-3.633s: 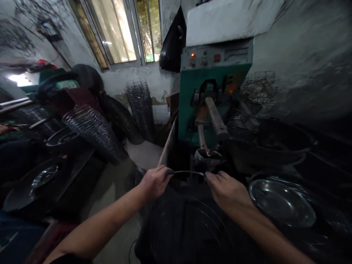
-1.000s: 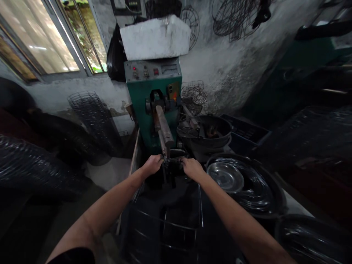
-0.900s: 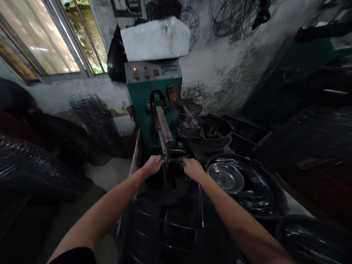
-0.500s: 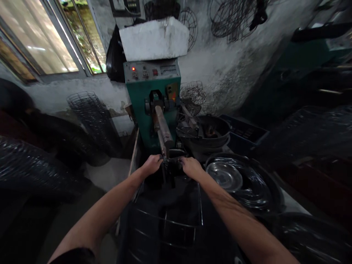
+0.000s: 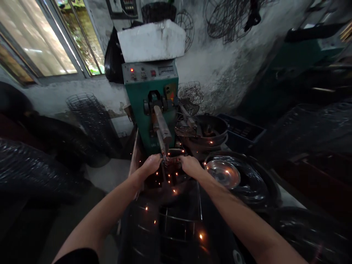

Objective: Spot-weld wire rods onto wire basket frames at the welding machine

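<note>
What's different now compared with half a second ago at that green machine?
Orange sparks now scatter below the machine's arm, where none showed before. The left hand and right hand stay clamped on the wire piece under the arm; the green machine and shiny bowl have not moved.

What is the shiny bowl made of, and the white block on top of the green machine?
The bowl looks like polished metal: it mirrors light and sparks. The white block looks like foam, matte and chipped at its edges, though I can't be sure.
</note>
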`<state>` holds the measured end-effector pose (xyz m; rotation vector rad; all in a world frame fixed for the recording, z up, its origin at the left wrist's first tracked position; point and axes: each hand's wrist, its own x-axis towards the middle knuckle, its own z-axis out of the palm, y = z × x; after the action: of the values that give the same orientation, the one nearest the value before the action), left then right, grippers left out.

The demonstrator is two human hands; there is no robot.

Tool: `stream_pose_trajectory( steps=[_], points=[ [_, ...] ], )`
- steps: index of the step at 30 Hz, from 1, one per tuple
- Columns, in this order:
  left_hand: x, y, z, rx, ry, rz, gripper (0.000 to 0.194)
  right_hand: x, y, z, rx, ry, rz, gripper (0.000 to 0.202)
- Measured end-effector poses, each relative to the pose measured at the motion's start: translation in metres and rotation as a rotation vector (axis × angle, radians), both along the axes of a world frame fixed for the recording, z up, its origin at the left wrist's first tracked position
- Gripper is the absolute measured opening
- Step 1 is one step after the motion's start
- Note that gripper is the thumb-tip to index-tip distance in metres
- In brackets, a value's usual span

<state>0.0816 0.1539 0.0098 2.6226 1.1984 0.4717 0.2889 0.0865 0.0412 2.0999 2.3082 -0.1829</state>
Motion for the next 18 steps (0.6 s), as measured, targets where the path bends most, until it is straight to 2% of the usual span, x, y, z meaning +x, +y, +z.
stream_pose_trajectory(
  steps=[4,7,18],
  points=[
    [0.000,0.000,0.004,-0.045,-0.063,0.048,0.022,0.003,0.003,-0.001,0.008,0.004,0.021,0.032],
    [0.000,0.001,0.006,-0.045,-0.078,0.039,0.022,0.005,0.006,-0.001,0.013,0.004,0.034,0.031],
    [-0.001,0.001,-0.004,-0.042,-0.124,0.051,0.018,0.009,0.009,-0.009,0.017,-0.027,0.047,0.037]
  ],
)
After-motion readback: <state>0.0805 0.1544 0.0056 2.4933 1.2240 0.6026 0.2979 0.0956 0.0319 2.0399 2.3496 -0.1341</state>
